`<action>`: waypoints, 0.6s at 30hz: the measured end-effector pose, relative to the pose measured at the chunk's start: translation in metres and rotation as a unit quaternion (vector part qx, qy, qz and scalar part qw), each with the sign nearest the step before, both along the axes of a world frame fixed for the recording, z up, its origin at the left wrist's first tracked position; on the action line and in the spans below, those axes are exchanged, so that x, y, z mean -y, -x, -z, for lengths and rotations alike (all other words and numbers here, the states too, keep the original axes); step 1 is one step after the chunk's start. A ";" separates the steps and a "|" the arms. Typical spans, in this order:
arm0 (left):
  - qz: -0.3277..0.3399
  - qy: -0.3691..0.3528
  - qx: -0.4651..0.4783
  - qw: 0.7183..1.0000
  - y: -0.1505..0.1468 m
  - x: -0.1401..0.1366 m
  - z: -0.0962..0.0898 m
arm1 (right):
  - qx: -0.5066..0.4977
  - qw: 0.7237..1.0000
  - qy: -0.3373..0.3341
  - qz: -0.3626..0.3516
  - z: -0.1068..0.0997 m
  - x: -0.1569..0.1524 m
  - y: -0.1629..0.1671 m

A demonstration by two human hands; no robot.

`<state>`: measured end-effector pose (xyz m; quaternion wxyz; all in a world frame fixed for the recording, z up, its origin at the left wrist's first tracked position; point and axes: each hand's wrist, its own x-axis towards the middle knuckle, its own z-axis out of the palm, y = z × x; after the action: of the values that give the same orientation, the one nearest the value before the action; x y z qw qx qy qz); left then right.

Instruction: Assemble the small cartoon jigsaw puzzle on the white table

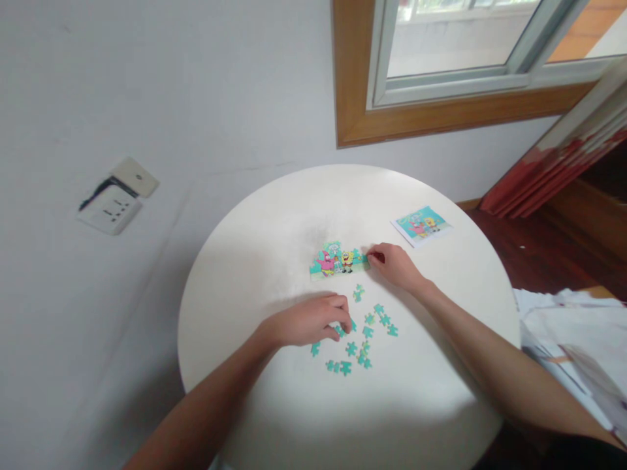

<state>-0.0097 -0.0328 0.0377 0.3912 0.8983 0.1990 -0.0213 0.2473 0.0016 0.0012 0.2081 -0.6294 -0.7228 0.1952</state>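
A partly joined jigsaw puzzle (335, 261) with cartoon figures lies flat on the round white table (255, 228). At its right end my right hand (394, 264) is closed, fingertips pinching a small teal puzzle piece at the puzzle's edge; the fingers partly hide it. My left hand (316, 318) hovers low over the loose pieces, thumb and forefinger curved and apart, with pieces showing beneath and beside them. Several loose teal puzzle pieces (351, 348) are scattered nearer to me. Between them and the puzzle lies a small yellow-green cluster (358, 292).
A picture card (422, 225) with the same cartoon figures lies at the table's back right. The wall with a socket (110, 207) borders the left, and a wood-framed window (357, 78) is behind. Papers (578, 339) are piled right of the table, below a red-and-white curtain (529, 176).
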 end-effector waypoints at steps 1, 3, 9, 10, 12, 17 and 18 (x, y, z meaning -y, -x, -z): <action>-0.004 0.003 -0.003 1.000 0.001 -0.001 0.000 | -0.002 1.000 -0.001 0.001 0.000 0.000 0.000; -0.016 0.007 -0.005 1.000 0.002 -0.002 0.001 | -0.005 1.000 0.000 0.002 0.000 0.000 0.000; -0.037 0.005 -0.005 0.999 0.003 -0.002 0.000 | -0.005 1.000 0.001 0.001 -0.001 0.001 0.000; -0.036 0.002 -0.005 0.999 0.004 -0.003 -0.001 | -0.005 1.000 0.000 0.002 -0.001 0.001 0.000; -0.030 -0.004 -0.004 1.000 0.006 -0.004 -0.002 | -0.005 1.000 0.000 0.004 -0.001 0.001 0.001; -0.002 -0.011 -0.009 1.000 0.009 -0.006 -0.004 | -0.005 1.000 0.007 0.006 -0.002 0.001 0.001; -0.003 -0.008 -0.012 1.000 0.010 -0.006 -0.004 | -0.004 1.000 0.008 0.006 -0.003 0.001 0.001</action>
<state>-0.0195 -0.0267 0.0414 0.3815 0.9006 0.2063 -0.0298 0.2465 0.0006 0.0038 0.2069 -0.6344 -0.7168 0.2023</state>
